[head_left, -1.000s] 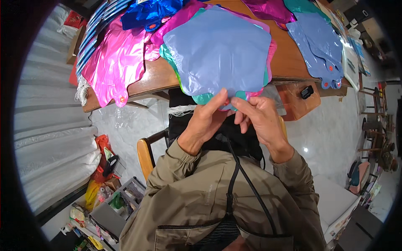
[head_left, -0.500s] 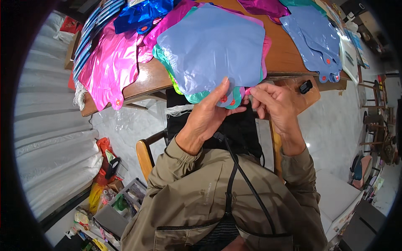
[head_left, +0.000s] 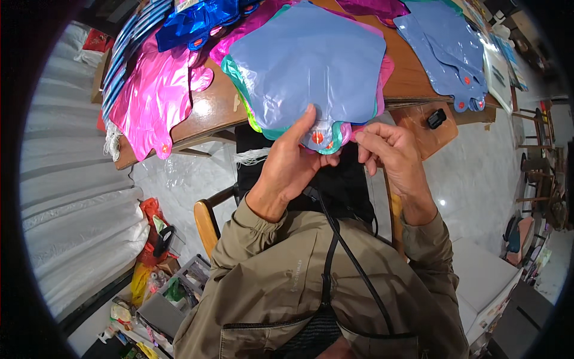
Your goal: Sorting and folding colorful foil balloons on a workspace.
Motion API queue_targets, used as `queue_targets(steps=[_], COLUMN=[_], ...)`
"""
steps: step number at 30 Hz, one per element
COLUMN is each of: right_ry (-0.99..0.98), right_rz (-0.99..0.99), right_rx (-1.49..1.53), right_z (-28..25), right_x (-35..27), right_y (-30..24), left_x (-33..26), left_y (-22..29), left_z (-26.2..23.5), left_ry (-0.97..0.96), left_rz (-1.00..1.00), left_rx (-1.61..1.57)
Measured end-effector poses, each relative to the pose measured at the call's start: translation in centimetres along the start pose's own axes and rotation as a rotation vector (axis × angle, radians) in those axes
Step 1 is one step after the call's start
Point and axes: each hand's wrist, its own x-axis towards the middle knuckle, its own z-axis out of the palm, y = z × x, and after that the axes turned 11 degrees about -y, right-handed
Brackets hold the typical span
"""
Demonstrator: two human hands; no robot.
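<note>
A stack of flat star-shaped foil balloons lies at the table's near edge, with a pale blue balloon point(head_left: 311, 60) on top and teal and pink ones under it. My left hand point(head_left: 293, 161) grips the stack's lower neck, thumb pressed on the blue balloon's tail by an orange valve dot. My right hand point(head_left: 391, 155) pinches the pink edge of the stack just to the right of the tails, fingers curled together. Both forearms wear olive jacket sleeves.
A wooden table point(head_left: 209, 113) carries a pink foil balloon point(head_left: 155, 96), a dark blue one point(head_left: 197, 18) and more pale blue balloons point(head_left: 445, 48). A wooden stool point(head_left: 427, 128) with a small black object stands right. A chair point(head_left: 206, 218) and a crate of clutter point(head_left: 161, 293) lie left on the pale floor.
My hands have drawn apart: the left thumb now presses the blue balloon's tail, and the right hand has shifted right to the stack's pink edge. The stack sits a little farther over the table edge.
</note>
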Motion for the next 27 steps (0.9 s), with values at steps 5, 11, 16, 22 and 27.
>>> queue_targets(steps=[5,11,16,22,27], right_ry=[-0.001,-0.028,-0.028,-0.038,-0.044], right_rz=[-0.004,0.006,0.015,-0.002,-0.013], right_rx=[-0.008,0.025,0.056,0.080,0.065], right_z=[-0.4,-0.1,0.1,-0.2,-0.3], right_x=[-0.3,-0.6,-0.5,-0.4,-0.4], right_y=[0.1,-0.1,0.1,0.8,0.9], left_x=[0.0,0.5,0.2,-0.3,-0.1], left_y=[0.3,0.0,0.5,1.2,1.0], left_z=[-1.7,-3.7,-2.4,-0.4,-0.5], left_ry=[-0.050,-0.346,-0.385,-0.259,-0.321], left_rz=[-0.107,-0.223,-0.189,-0.127,-0.099], left_rx=[-0.174,-0.500,-0.662,-0.728,-0.766])
